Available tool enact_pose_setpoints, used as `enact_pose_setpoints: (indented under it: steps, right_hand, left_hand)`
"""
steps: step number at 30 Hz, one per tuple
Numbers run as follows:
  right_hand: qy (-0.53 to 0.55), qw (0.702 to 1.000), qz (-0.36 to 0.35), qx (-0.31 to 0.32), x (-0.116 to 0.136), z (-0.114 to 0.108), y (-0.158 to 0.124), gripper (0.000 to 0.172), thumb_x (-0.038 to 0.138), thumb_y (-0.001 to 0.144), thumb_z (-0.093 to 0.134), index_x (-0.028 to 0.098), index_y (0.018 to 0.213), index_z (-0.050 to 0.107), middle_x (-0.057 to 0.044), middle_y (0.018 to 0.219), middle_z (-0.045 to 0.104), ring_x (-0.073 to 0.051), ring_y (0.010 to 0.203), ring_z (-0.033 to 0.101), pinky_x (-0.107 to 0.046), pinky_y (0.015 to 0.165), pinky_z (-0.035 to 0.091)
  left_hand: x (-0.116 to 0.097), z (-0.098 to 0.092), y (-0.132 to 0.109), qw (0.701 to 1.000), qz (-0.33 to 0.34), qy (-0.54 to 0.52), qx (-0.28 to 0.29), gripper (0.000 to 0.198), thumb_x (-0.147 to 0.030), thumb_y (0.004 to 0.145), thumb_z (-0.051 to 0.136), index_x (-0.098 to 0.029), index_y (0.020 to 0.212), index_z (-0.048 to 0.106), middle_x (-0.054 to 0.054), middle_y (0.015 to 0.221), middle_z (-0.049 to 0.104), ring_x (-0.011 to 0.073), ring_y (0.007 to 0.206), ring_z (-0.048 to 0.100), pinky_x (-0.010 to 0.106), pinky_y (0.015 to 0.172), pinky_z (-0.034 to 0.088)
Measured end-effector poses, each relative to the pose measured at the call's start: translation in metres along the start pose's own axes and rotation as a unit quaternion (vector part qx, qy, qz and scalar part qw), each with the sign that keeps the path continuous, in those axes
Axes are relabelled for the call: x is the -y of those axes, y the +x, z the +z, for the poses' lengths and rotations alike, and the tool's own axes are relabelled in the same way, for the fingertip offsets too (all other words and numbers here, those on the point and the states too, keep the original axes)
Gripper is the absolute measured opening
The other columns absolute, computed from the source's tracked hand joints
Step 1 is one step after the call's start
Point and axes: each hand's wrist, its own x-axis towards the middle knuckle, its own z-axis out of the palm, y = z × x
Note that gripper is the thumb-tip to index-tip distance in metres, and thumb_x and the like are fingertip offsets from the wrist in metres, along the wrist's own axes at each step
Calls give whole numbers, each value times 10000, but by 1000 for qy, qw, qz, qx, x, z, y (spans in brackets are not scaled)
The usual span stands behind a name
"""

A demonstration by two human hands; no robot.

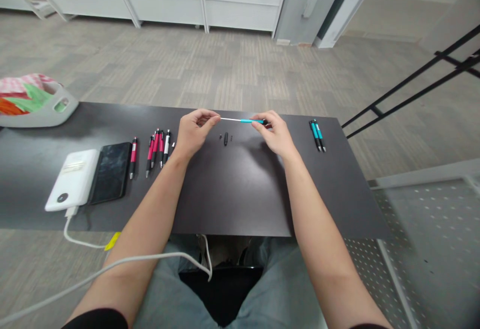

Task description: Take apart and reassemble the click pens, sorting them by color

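Above the far part of the dark table, my right hand (273,130) pinches a teal pen barrel (247,121). A thin white refill (230,119) sticks out of the barrel's left end, and my left hand (197,128) closes its thumb and fingers on the tip of it. On the table just below lie a small black pen part (226,139) and two tiny pieces, one on either side of it. Two teal pens (317,135) lie to the right of my right hand. Several pink pens (155,148) and a white pen (167,146) lie left of my left hand.
A white power bank (73,179) and a black phone (111,173) lie at the left, with a white cable (142,257) crossing my left forearm. A white basket (56,109) with cloths stands at the far left. The table (232,199) ends before a black rack at the right.
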Motion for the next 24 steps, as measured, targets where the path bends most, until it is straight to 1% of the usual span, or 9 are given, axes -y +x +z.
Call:
enact_pose_setpoints:
  steps: [2,5,8,10,12,16,18,21,24]
  right_hand:
    - [16,1000,-4,17,3,7,-1,260,583,1043,945,334,1118,945,-97,1277,902,-354,1185,794,-549,1126,667]
    - [57,996,11,63,10,20,-5,342,669,1024,977,346,1131,940,-78,1203,924,-353,1151,814,-569,1168,665]
    - [106,988,27,110,19,32,-8,432,735,968,1038,347,1121,927,-63,1110,913,-342,1083,834,-562,1144,686]
    - [122,984,36,123,23,36,-9,477,763,932,1067,345,1100,911,-56,1075,901,-334,1068,842,-548,1127,696]
    - [130,982,49,125,25,39,-10,518,791,905,1082,342,1081,891,-50,1053,895,-328,1059,843,-539,1116,702]
    - [151,978,81,115,25,41,-9,601,846,845,1098,340,1065,859,-48,1044,904,-325,1037,839,-534,1079,717]
    - [158,977,89,113,24,41,-9,606,836,834,1109,337,1066,856,-50,1049,903,-323,1042,844,-525,1065,729]
    - [163,976,89,117,25,40,-9,576,802,848,1117,338,1073,859,-47,1040,894,-317,1037,849,-515,1041,744]
    - [164,974,87,129,29,40,-11,576,820,859,1106,346,1081,865,-44,1035,897,-317,1021,840,-524,1041,748]
  left_hand:
    - [-2,5,-1,999,-11,-25,18,508,-741,862,1053,-256,915,913,89,925,904,246,832,774,384,828,635]
    - [-4,14,-2,995,-36,-83,36,714,-926,759,1094,-260,903,882,90,939,893,263,896,799,406,879,664]
    - [-4,21,-4,990,-51,-123,38,805,-1018,723,1076,-265,884,839,76,913,845,251,892,787,410,870,671]
    - [-3,23,-4,989,-54,-130,36,801,-1019,745,1070,-268,885,829,71,909,825,240,876,777,407,853,676]
    - [-2,23,-5,989,-51,-138,31,788,-1004,751,1087,-268,883,838,74,926,842,236,876,782,407,863,691]
    - [0,22,-5,987,-58,-146,27,760,-991,768,1103,-284,846,836,84,979,905,264,940,816,431,924,707]
    - [1,21,-4,987,-55,-144,37,746,-990,803,1087,-289,856,838,90,986,905,272,960,820,436,918,698]
    - [2,19,-4,987,-33,-151,51,739,-987,858,1057,-283,881,833,91,988,890,258,942,815,416,875,682]
    - [3,19,-4,989,-15,-144,38,710,-933,907,1056,-277,875,787,78,979,864,253,962,824,407,903,686]
